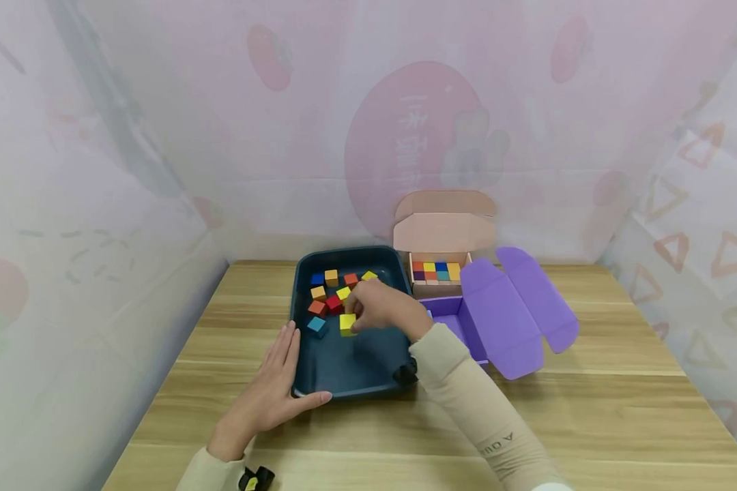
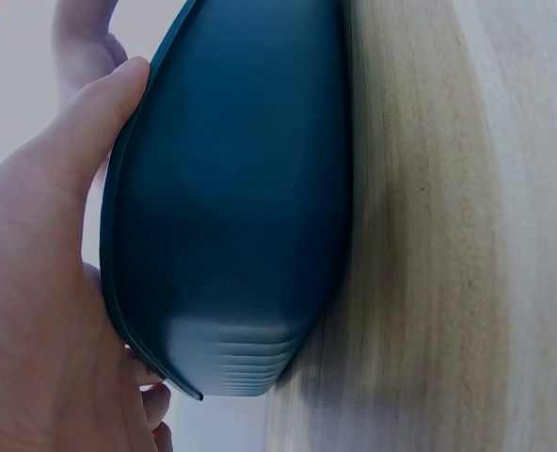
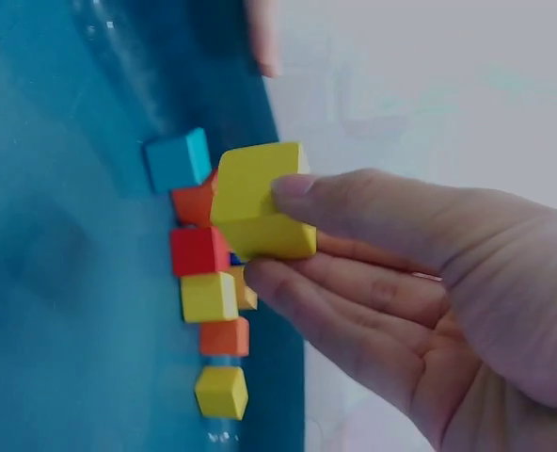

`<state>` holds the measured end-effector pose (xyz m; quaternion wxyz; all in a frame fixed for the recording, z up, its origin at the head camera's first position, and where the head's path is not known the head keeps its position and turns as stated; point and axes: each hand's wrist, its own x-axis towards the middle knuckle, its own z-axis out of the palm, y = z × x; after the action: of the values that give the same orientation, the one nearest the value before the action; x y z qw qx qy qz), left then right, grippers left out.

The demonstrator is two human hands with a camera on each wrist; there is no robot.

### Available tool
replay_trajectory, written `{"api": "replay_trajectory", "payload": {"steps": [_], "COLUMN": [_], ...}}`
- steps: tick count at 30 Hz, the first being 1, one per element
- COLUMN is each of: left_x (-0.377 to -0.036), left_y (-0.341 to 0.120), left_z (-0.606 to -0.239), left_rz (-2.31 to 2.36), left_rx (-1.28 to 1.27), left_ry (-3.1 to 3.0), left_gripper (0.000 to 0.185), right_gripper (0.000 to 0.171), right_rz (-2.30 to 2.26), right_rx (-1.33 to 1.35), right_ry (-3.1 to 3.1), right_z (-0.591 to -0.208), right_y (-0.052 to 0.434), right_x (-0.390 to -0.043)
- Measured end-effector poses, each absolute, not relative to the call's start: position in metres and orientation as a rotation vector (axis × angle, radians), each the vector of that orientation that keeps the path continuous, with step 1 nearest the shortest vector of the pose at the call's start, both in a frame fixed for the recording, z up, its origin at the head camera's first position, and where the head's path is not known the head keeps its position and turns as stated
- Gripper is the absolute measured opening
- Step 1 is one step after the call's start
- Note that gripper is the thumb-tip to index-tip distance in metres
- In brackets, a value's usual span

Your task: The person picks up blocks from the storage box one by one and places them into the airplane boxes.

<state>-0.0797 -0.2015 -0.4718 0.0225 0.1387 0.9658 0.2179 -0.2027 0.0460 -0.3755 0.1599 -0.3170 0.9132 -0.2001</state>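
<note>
A dark blue tray (image 1: 350, 372) sits on the wooden table and holds several coloured cubes. My right hand (image 1: 361, 315) reaches into it and pinches a yellow cube (image 1: 347, 324) between thumb and fingers, just above the tray floor. In the right wrist view the yellow cube (image 3: 260, 202) is held in the right hand (image 3: 280, 231) beside a blue cube (image 3: 177, 160), a red cube (image 3: 199, 250) and others. My left hand (image 1: 285, 372) lies flat against the tray's front left corner, fingers straight and thumb along the front rim. The left wrist view shows the left hand (image 2: 43, 282) on the tray's outer wall (image 2: 231, 207).
An open pink box (image 1: 439, 235) behind the tray holds a packed row of coloured cubes (image 1: 436, 271). An open purple box (image 1: 503, 314) with spread flaps lies to the right of the tray. Patterned curtains close in the back and both sides of the table (image 1: 589, 409).
</note>
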Motion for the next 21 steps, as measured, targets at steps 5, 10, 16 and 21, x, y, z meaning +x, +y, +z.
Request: {"api": "replay_trajectory", "payload": {"steps": [5,10,16,21], "left_x": [-0.078,-0.076,-0.077,-0.077], "left_y": [-0.202,-0.202,-0.201,-0.199], "left_z": [-0.469,-0.469,-0.470,-0.471], "left_rz": [0.677,0.660,0.662,0.668], "left_rx": [0.419,0.425,0.412,0.425], "left_ry": [2.990,2.997,2.988,2.980], "left_gripper": [0.128,0.128,0.129,0.129], "right_gripper": [0.022,0.023,0.023,0.019], "right_rz": [-0.627,-0.706,-0.806,-0.789], "right_rx": [-0.872,-0.806,-0.808,-0.802], "right_ry": [2.652,2.669,2.683,2.718], "right_z": [-0.372,-0.369,-0.363,-0.360], "right_y": [0.074,0.103,0.136,0.164], "right_x": [-0.194,-0.184,-0.177,-0.172]}}
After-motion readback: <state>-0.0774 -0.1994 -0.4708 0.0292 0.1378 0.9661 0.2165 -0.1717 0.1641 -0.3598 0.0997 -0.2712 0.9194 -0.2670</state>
